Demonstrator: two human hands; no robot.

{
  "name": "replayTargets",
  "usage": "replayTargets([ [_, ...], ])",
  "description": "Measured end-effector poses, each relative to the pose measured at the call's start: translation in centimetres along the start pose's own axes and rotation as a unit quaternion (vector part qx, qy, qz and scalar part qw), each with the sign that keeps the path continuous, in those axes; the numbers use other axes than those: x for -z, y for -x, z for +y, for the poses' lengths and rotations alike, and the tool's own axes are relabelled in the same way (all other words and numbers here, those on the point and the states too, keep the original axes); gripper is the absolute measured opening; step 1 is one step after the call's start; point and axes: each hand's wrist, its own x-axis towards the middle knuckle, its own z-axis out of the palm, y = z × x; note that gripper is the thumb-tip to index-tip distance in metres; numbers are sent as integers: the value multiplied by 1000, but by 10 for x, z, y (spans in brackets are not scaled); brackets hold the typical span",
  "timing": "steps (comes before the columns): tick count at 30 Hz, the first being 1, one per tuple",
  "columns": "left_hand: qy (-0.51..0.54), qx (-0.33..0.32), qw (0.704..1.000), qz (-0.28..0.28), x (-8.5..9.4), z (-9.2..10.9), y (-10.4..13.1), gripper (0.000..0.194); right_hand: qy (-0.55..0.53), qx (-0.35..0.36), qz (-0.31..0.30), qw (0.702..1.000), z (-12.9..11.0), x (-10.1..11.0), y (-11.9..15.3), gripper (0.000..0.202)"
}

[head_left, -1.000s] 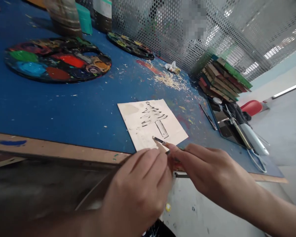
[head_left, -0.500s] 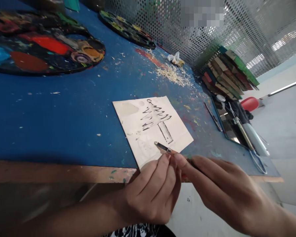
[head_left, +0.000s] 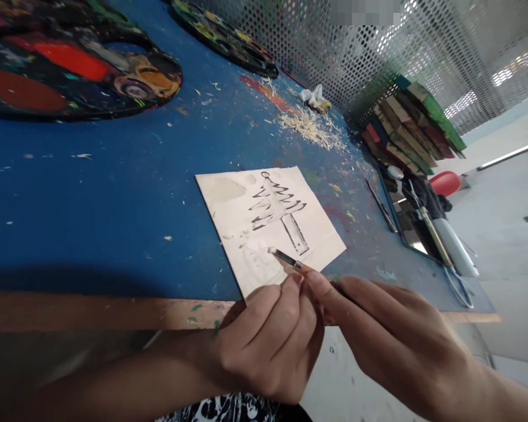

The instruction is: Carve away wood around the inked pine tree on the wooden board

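1. The right hand (head_left: 400, 346) pinches a thin carving tool (head_left: 290, 261) between thumb and fingers, its grip closed on the handle. The left hand (head_left: 268, 346) is curled beside it, fingertips (head_left: 295, 281) touching the tool just behind the metal tip; I cannot tell whether it grips the tool or only steadies it.
2. The tool's tip rests on the near part of a pale wooden board (head_left: 268, 225), just below the trunk of a dark tree design (head_left: 279, 214). The board lies flat at the near edge of the blue tabletop (head_left: 92, 205), one corner about at the edge.
3. The tool's long axis runs from the hands up and to the left, the tip pointing away from the person, low to the board.
4. Risk, as I judge it: the tip could skid across the board and scar the tree, since nothing clamps the board; the left fingertips sit close to the blade; a push could shift the board on the tabletop.
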Motion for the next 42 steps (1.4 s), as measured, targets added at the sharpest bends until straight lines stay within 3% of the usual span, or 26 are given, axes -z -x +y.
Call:
replayTargets([
  [9, -5, -6, 1000, -18, 3, -1, 0, 23, -47, -32, -7, 998, 0, 2, -8, 42],
  [17, 0, -34, 999, -24, 4, -6, 1, 25, -33, -5, -12, 999, 5, 6, -15, 40],
  [27, 1, -27, 999, -22, 3, -4, 1, 17, -62, -40, 21, 997, 6, -7, -18, 39],
  [34, 3, -34, 999, -14, 2, -4, 5, 18, -31, -17, 11, 999, 13, -8, -28, 41],
  [37, 3, 11, 999, -35, 4, -1, 7, 23, -21, -90, 59, 994, 18, -9, -17, 39],
  [40, 53, 105, 988, -99, 6, -8, 7, 38, 19, -228, 166, 959, 29, -12, -6, 34],
  [42, 78, 155, 976, -130, 9, -19, 6, 48, 21, -282, 183, 941, 41, -15, -3, 31],
])
